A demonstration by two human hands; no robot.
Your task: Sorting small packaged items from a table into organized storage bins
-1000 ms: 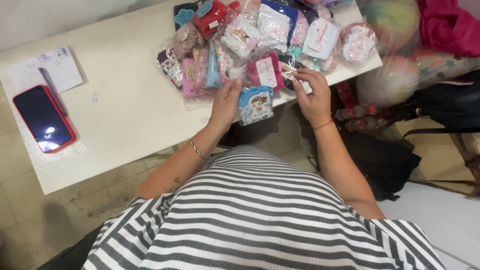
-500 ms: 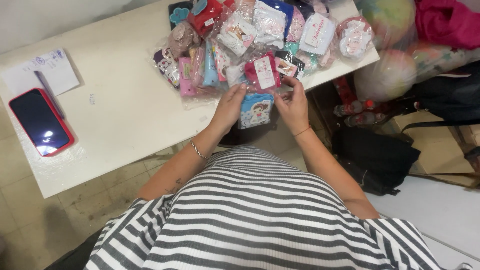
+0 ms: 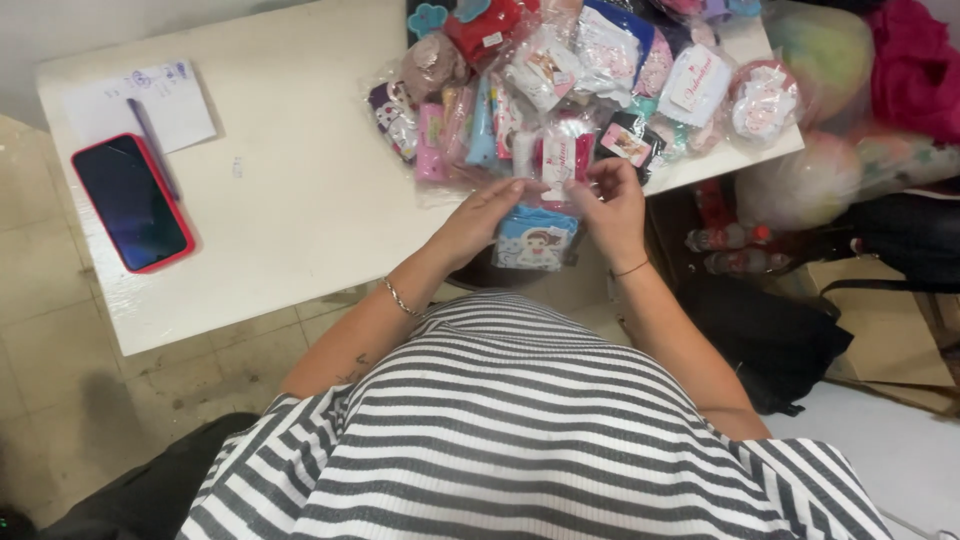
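Note:
My left hand and my right hand together hold a small light-blue packet with a cartoon child's picture on it, just off the table's front edge. Right beyond my fingers lies a heap of small clear-wrapped packets in pink, white, red and blue on the white table. A thin bracelet sits on my left wrist and a cord on my right wrist. My striped shirt fills the lower part of the view.
A phone in a red case lies at the table's left end beside a white paper with a pen on it. Bags, a pale bundle, pink cloth and bottles crowd the floor at right.
Both hands have pulled back from the heap toward me, bringing the light-blue packet off the table edge. The view has shifted slightly.

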